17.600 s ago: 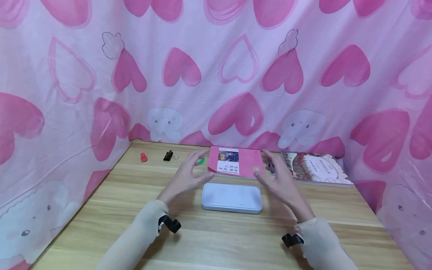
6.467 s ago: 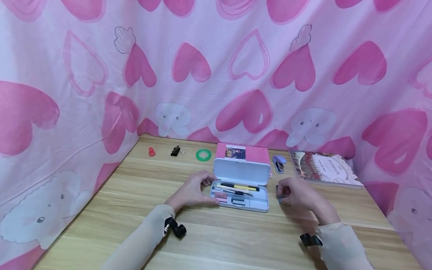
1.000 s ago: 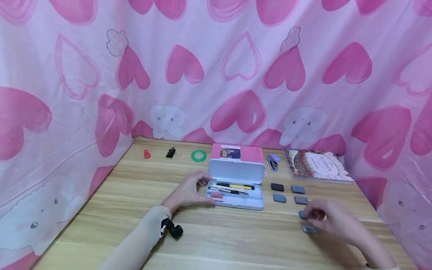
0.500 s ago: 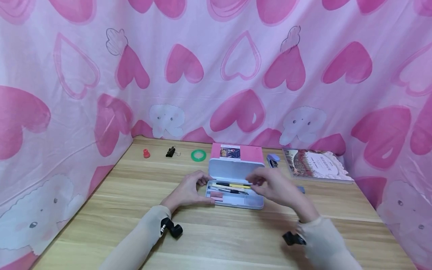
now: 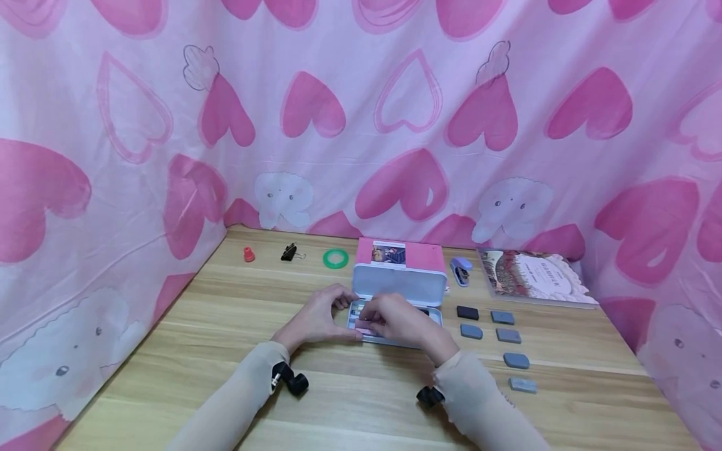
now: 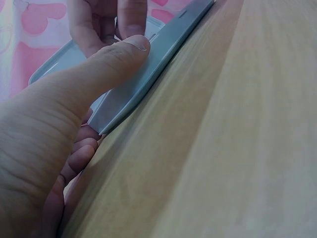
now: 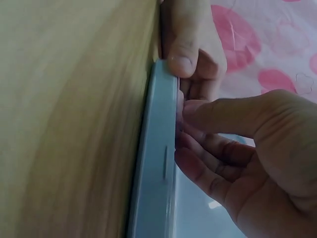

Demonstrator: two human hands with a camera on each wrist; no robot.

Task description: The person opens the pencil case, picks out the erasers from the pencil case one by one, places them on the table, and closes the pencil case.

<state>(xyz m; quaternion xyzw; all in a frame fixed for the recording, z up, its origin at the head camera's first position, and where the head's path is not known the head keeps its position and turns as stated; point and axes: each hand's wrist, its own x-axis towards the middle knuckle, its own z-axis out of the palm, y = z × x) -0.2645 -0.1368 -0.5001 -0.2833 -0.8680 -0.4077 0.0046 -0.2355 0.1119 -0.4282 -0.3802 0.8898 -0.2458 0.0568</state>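
Note:
A white pencil case (image 5: pixel 400 283) lies open in the middle of the wooden table (image 5: pixel 361 401), lid raised at the back. My left hand (image 5: pixel 316 319) grips its left end, thumb on the front wall (image 6: pixel 148 64). My right hand (image 5: pixel 389 318) reaches into the left part of the tray and pinches a pink eraser (image 5: pixel 363 330) between thumb and fingertips (image 7: pixel 184 115). The hand hides most of the tray's contents. In the right wrist view the case's front wall (image 7: pixel 158 173) runs beside the curled fingers. Several grey erasers (image 5: pixel 470 331) lie in rows on the table right of the case.
Along the back edge stand a red cap (image 5: pixel 249 254), a black binder clip (image 5: pixel 289 252), a green tape ring (image 5: pixel 335 258), a pink booklet (image 5: pixel 417 254), a small stapler (image 5: pixel 460 271) and a book (image 5: pixel 533 279). Pink heart-print cloth walls in the table.
My right hand came back from the erasers on the right, crossed over the case and now reaches into its left part. The left hand has kept its hold.

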